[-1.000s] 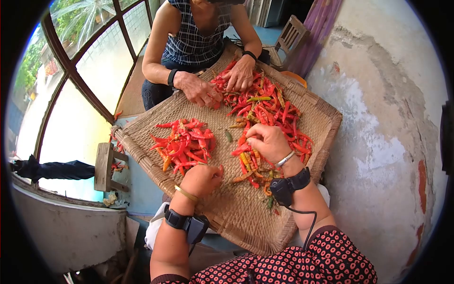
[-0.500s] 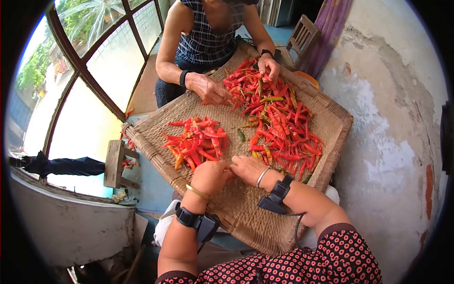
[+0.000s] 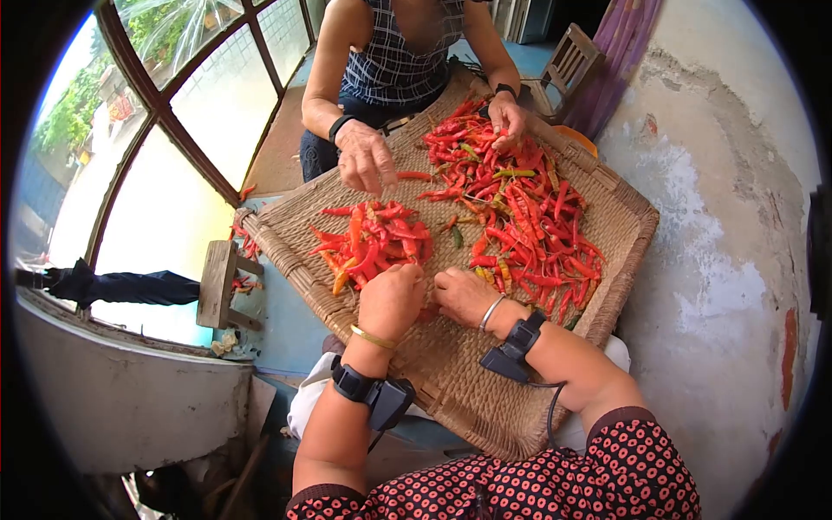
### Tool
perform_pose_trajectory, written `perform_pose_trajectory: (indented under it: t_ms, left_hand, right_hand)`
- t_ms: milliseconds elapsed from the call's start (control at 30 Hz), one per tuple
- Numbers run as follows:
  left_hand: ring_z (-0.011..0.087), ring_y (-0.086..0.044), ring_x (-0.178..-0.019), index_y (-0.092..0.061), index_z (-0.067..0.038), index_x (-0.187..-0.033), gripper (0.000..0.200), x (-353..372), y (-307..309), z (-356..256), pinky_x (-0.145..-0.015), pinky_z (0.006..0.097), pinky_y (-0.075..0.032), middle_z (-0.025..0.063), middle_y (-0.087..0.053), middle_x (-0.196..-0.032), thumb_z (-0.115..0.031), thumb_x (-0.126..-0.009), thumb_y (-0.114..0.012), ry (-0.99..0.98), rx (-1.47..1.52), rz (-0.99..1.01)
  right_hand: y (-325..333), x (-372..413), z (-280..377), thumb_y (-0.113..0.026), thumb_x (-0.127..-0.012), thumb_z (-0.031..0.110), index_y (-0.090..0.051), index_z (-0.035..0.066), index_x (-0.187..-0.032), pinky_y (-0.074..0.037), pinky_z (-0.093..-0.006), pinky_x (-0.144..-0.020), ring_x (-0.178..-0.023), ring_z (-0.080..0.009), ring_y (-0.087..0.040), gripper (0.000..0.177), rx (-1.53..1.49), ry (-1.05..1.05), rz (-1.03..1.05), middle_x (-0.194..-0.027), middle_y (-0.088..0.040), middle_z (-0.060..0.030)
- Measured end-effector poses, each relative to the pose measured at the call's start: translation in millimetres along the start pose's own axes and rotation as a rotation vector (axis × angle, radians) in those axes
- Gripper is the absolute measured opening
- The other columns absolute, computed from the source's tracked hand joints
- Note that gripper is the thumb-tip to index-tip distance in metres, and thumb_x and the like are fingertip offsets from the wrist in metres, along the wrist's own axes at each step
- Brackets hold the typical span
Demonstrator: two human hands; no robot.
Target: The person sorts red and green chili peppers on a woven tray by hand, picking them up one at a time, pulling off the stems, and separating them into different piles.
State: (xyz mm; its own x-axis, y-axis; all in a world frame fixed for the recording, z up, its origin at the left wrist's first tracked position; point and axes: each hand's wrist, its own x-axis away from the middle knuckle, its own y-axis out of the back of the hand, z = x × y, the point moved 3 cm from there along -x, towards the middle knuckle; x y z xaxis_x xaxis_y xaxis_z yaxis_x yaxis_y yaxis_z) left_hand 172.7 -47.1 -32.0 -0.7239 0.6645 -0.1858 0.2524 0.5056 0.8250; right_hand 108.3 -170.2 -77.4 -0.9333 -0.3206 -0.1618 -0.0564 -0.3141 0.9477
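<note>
Near edge of the woven tray (image 3: 485,407): our left hand (image 3: 392,299) and right hand (image 3: 464,295) sit side by side, almost touching, fingers curled under; whether they pinch anything we cannot tell. Just beyond the left hand lies a small heap (image 3: 377,243) of slender, glossy red chillies. Right of it, a larger spread (image 3: 529,217), some pods green or yellow. Far side: another person's hands (image 3: 366,160) work over the coarse weave.
</note>
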Motion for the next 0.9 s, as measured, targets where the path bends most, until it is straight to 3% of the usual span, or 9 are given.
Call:
perform_pose_trajectory:
  t_ms: [200, 433, 500, 633, 767, 833, 867, 900]
  left_hand:
    - [0.0295, -0.061, -0.072, -0.061, -0.009, -0.090, 0.015, 0, 15, -1, -0.062, 0.0393, -0.048, 0.0111, -0.061, -0.080, -0.016, -0.078, -0.057, -0.004, -0.041, -0.114]
    - [0.0302, -0.060, -0.076, -0.061, -0.008, -0.093, 0.021, -7, 19, 8, -0.067, 0.0385, -0.048, 0.0115, -0.061, -0.085, -0.015, -0.073, -0.062, 0.019, -0.148, 0.014]
    - [0.0304, -0.060, -0.076, -0.060, -0.008, -0.094, 0.023, -7, 17, 10, -0.067, 0.0386, -0.048, 0.0113, -0.059, -0.086, -0.015, -0.072, -0.063, 0.006, -0.185, 0.046]
    - [0.0289, -0.060, -0.072, -0.059, -0.010, -0.090, 0.017, -5, 6, 16, -0.062, 0.0392, -0.049, 0.0085, -0.058, -0.085, -0.016, -0.075, -0.058, -0.042, -0.273, 0.098]
    - [0.0295, -0.059, -0.072, -0.059, -0.010, -0.093, 0.021, -7, 7, 11, -0.062, 0.0394, -0.049, 0.0090, -0.057, -0.085, -0.017, -0.074, -0.059, -0.057, -0.232, 0.167]
    - [0.0302, -0.058, -0.070, -0.058, -0.007, -0.098, 0.029, -9, 13, -1, -0.062, 0.0380, -0.047, 0.0111, -0.057, -0.085, -0.012, -0.070, -0.065, -0.208, 0.058, 0.040]
    - [0.0302, -0.058, -0.070, -0.058, -0.007, -0.098, 0.029, -11, 14, -4, -0.062, 0.0380, -0.047, 0.0111, -0.057, -0.085, -0.012, -0.070, -0.065, -0.203, 0.060, 0.047]
    - [0.0294, -0.058, -0.069, -0.058, -0.006, -0.098, 0.030, -11, 14, -8, -0.061, 0.0367, -0.047, 0.0117, -0.056, -0.084, -0.011, -0.069, -0.066, -0.227, 0.166, 0.071]
  right_hand:
    - [3, 2, 0, -0.067, -0.067, 0.014, -0.060, 0.008, -0.079, -0.046, -0.0379, -0.073, -0.087, -0.0266, -0.052, 0.016, -0.095, -0.081, -0.065, -0.087, -0.051, -0.0084]
    - [11, 0, -5, -0.062, -0.070, 0.014, -0.058, 0.009, -0.076, -0.046, -0.0387, -0.071, -0.084, -0.0275, -0.055, 0.009, 0.020, -0.058, 0.088, -0.082, -0.054, -0.0093]
    - [38, 6, -18, -0.061, -0.070, 0.015, -0.056, 0.010, -0.072, -0.047, -0.0402, -0.067, -0.076, -0.0284, -0.058, 0.007, -0.039, -0.219, 0.054, -0.077, -0.056, -0.0091]
    - [99, 31, -54, -0.061, -0.069, 0.013, -0.054, 0.009, -0.070, -0.046, -0.0399, -0.060, -0.068, -0.0290, -0.057, 0.008, 0.023, -0.470, -0.222, -0.070, -0.056, -0.0090]
    - [105, 38, -63, -0.061, -0.069, 0.012, -0.055, 0.006, -0.069, -0.045, -0.0368, -0.059, -0.064, -0.0265, -0.058, 0.009, -0.159, -0.499, -0.208, -0.069, -0.057, -0.0093]
    - [95, 29, -48, -0.062, -0.069, 0.012, -0.057, 0.004, -0.071, -0.045, -0.0333, -0.059, -0.063, -0.0232, -0.058, 0.010, -0.462, -0.386, -0.154, -0.068, -0.058, -0.0089]
    - [94, 24, -38, -0.064, -0.071, 0.010, -0.058, 0.001, -0.073, -0.043, -0.0272, -0.057, -0.060, -0.0132, -0.055, 0.010, -0.499, -0.322, -0.113, -0.066, -0.058, -0.0057]
    - [94, 21, -32, -0.063, -0.070, 0.010, -0.058, 0.002, -0.074, -0.044, -0.0292, -0.057, -0.061, -0.0176, -0.057, 0.010, -0.559, -0.321, -0.083, -0.066, -0.059, -0.0073]
